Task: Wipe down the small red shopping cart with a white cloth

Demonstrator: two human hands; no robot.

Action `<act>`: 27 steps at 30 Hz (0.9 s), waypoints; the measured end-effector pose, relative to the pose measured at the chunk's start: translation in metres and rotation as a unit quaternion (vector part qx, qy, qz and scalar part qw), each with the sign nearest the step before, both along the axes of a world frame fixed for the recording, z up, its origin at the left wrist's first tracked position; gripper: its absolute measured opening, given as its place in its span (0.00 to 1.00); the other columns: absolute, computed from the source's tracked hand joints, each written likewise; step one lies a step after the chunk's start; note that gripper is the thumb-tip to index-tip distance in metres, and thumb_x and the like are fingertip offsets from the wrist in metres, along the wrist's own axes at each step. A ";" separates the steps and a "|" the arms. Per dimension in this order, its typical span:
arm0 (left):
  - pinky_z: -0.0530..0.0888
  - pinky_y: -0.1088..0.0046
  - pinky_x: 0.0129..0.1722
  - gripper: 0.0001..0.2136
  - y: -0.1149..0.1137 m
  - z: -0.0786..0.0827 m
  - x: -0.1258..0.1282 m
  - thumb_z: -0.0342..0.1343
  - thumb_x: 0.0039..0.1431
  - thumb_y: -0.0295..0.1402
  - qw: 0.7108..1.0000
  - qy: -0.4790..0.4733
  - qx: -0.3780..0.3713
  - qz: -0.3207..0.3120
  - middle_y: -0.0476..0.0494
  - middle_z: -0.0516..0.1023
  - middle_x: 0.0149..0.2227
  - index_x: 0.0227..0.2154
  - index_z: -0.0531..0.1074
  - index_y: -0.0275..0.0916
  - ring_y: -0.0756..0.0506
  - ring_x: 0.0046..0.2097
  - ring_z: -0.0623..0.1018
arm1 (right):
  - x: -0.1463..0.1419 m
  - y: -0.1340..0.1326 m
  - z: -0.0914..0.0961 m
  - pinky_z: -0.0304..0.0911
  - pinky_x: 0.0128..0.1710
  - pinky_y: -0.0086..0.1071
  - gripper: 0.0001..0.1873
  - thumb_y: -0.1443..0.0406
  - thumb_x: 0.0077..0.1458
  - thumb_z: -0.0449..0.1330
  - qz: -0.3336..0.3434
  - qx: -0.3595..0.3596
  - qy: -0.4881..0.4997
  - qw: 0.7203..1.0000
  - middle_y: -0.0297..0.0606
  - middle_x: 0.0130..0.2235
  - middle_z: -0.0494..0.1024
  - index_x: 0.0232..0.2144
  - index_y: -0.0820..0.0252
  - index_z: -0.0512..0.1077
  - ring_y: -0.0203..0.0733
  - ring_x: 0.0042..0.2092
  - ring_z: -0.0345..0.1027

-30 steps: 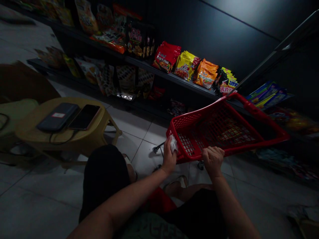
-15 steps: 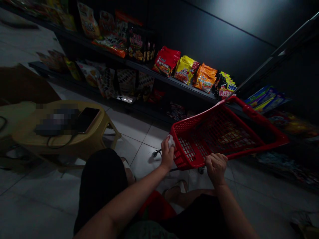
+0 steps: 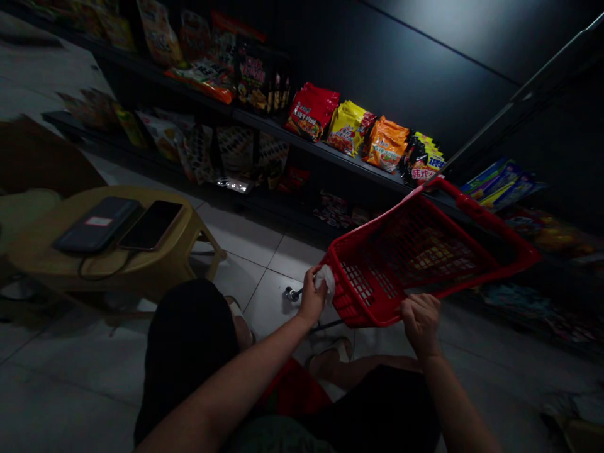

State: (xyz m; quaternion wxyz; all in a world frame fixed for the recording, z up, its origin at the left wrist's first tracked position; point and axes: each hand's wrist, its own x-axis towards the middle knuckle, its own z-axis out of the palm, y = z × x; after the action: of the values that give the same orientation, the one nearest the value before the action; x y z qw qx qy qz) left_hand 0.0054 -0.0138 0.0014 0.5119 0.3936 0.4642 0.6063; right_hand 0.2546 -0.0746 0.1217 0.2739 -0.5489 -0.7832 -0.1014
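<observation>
Shop aisle seen from above, with a pale tiled floor (image 3: 278, 264) running along a dark wall (image 3: 401, 63). Black metal shelving (image 3: 302, 139) carries two rows of bagged goods, among them red, yellow and orange snack packets (image 3: 349, 129) on the upper shelf. At left, a tan plastic stool (image 3: 113, 270) bears a power bank (image 3: 97, 225) and a smartphone (image 3: 150, 225) lying side by side, with a dark cable (image 3: 97, 272) looping below them. At centre right, a red plastic shopping basket (image 3: 491, 220) is held tilted above the floor, its open side and mesh interior turned toward the person. The right hand (image 3: 419, 324) is closed around the basket's lower rim. The left hand (image 3: 311, 299) is closed on a crumpled white cloth (image 3: 325, 280), which touches the basket's near corner. A small metal caster (image 3: 292, 294) sits on the floor just beside the left hand. How much of the basket the cloth has covered cannot be told from this view; the far rim and mesh walls lie beyond both hands
</observation>
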 end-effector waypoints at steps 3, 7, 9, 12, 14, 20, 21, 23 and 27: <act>0.64 0.57 0.61 0.18 -0.002 0.000 0.008 0.50 0.64 0.36 0.997 -0.004 -0.040 0.066 0.38 0.69 0.57 0.56 0.61 0.42 0.42 0.58 0.70 | -0.013 0.004 -0.002 0.52 0.42 0.41 0.22 0.66 0.64 0.51 -0.008 0.018 -0.001 1.000 0.31 0.21 0.63 0.17 0.56 0.63 0.39 0.29 0.58; 0.64 0.57 0.61 0.20 -0.036 -0.001 0.018 0.54 0.62 0.36 0.999 0.000 -0.038 0.034 0.38 0.69 0.57 0.56 0.62 0.42 0.41 0.59 0.70 | -0.016 0.005 -0.006 0.52 0.43 0.41 0.21 0.66 0.63 0.51 -0.022 0.024 0.002 0.999 0.32 0.21 0.64 0.17 0.56 0.63 0.39 0.30 0.59; 0.66 0.59 0.59 0.19 -0.051 -0.002 0.018 0.58 0.58 0.33 0.999 0.011 -0.023 -0.019 0.40 0.72 0.54 0.52 0.67 0.43 0.42 0.56 0.72 | -0.010 0.003 -0.008 0.52 0.43 0.41 0.21 0.66 0.63 0.51 -0.025 0.023 0.004 0.999 0.32 0.21 0.63 0.17 0.56 0.62 0.39 0.29 0.58; 0.69 0.61 0.56 0.16 -0.043 0.000 0.008 0.60 0.54 0.29 0.999 0.022 -0.022 -0.040 0.42 0.75 0.49 0.47 0.71 0.42 0.43 0.51 0.75 | 0.000 0.000 -0.008 0.51 0.42 0.41 0.21 0.66 0.63 0.51 -0.021 0.014 0.008 1.000 0.32 0.20 0.63 0.17 0.56 0.62 0.39 0.29 0.57; 0.69 0.61 0.55 0.16 -0.017 0.004 0.001 0.56 0.57 0.29 0.999 0.018 -0.039 0.000 0.41 0.74 0.49 0.49 0.68 0.41 0.44 0.50 0.75 | 0.003 0.000 -0.007 0.51 0.42 0.40 0.21 0.66 0.63 0.51 -0.012 0.005 0.009 1.000 0.31 0.21 0.63 0.17 0.56 0.63 0.39 0.29 0.58; 0.67 0.60 0.58 0.18 -0.011 0.016 0.014 0.53 0.55 0.24 0.999 0.017 -0.039 0.032 0.41 0.71 0.51 0.49 0.67 0.41 0.44 0.53 0.72 | 0.001 0.000 -0.004 0.53 0.42 0.40 0.22 0.65 0.64 0.50 -0.011 -0.003 0.007 1.000 0.31 0.21 0.62 0.17 0.56 0.63 0.39 0.29 0.58; 0.67 0.59 0.58 0.18 -0.028 0.014 0.020 0.54 0.53 0.24 0.999 0.019 -0.036 0.020 0.41 0.72 0.50 0.48 0.68 0.41 0.43 0.53 0.73 | 0.002 0.000 -0.003 0.53 0.42 0.40 0.22 0.65 0.64 0.51 -0.011 -0.001 0.009 1.000 0.31 0.21 0.62 0.17 0.56 0.63 0.39 0.29 0.58; 0.69 0.60 0.56 0.15 -0.062 0.007 0.028 0.57 0.52 0.25 0.998 0.031 -0.017 -0.048 0.42 0.73 0.47 0.44 0.71 0.42 0.43 0.51 0.74 | 0.004 -0.002 -0.001 0.52 0.42 0.40 0.21 0.65 0.64 0.51 -0.006 -0.008 0.009 1.000 0.31 0.21 0.63 0.17 0.57 0.63 0.38 0.29 0.58; 0.70 0.59 0.55 0.15 -0.068 -0.006 0.023 0.57 0.53 0.27 0.999 0.022 -0.018 -0.036 0.42 0.75 0.46 0.45 0.71 0.41 0.42 0.50 0.74 | 0.007 -0.005 0.007 0.52 0.42 0.39 0.21 0.65 0.64 0.52 0.005 -0.047 -0.008 0.999 0.30 0.21 0.63 0.17 0.57 0.62 0.38 0.29 0.58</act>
State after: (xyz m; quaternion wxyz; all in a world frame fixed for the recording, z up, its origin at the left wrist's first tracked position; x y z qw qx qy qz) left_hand 0.0282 -0.0817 -0.0046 0.5304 0.4139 0.4715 0.5701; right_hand 0.2618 -0.0800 0.1282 0.2423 -0.5567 -0.7917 -0.0677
